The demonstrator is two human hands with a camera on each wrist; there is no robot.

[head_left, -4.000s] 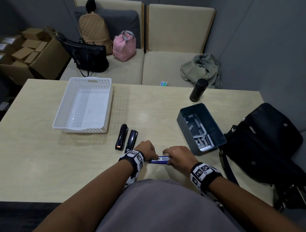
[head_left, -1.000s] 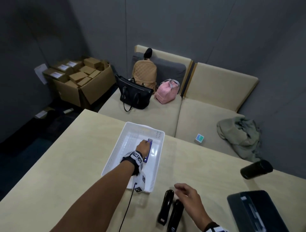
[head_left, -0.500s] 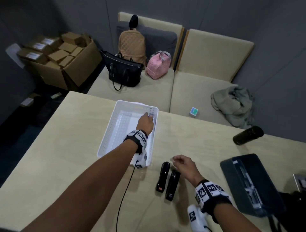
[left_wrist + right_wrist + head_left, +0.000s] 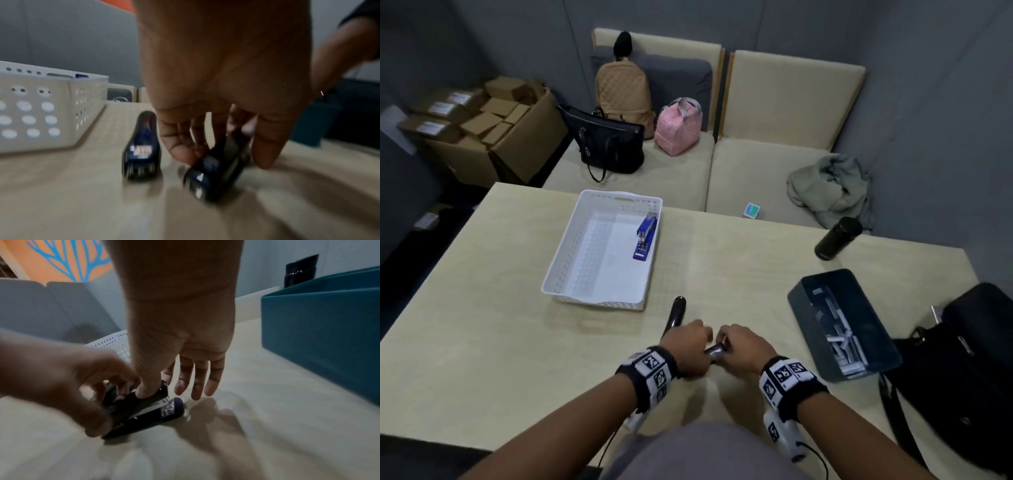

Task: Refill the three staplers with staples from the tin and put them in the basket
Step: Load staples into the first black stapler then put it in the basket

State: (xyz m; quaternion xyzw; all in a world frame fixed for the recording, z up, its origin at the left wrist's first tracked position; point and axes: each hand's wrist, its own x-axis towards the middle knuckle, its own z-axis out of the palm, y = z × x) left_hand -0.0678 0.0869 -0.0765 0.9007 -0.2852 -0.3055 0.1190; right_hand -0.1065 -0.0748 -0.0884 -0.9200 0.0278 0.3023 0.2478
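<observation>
A blue stapler [image 4: 643, 236] lies inside the white basket [image 4: 599, 302], by its right wall. One black stapler [image 4: 677, 317] [image 4: 141, 151] lies on the table just in front of the basket. A second black stapler [image 4: 714, 350] [image 4: 216, 170] [image 4: 144, 412] sits slanted between my hands near the table's front edge. My left hand [image 4: 698, 337] [image 4: 222, 155] grips its rear end with curled fingers. My right hand [image 4: 726, 339] [image 4: 156, 386] pinches its front, thumb on top, the other fingers straight. The dark tin [image 4: 842, 325] [image 4: 320, 331] of staples stands to the right.
A black bottle [image 4: 837, 238] stands beyond the tin. A black bag [image 4: 969, 370] lies at the table's right edge. Behind the table are a sofa with several bags and a green cloth [image 4: 828, 188]. Cardboard boxes [image 4: 482, 130] sit at the back left.
My left hand has let go of the blue stapler, which now lies in the basket, and come back to the front. Both hands now hold one black stapler, pulled away from the other.
</observation>
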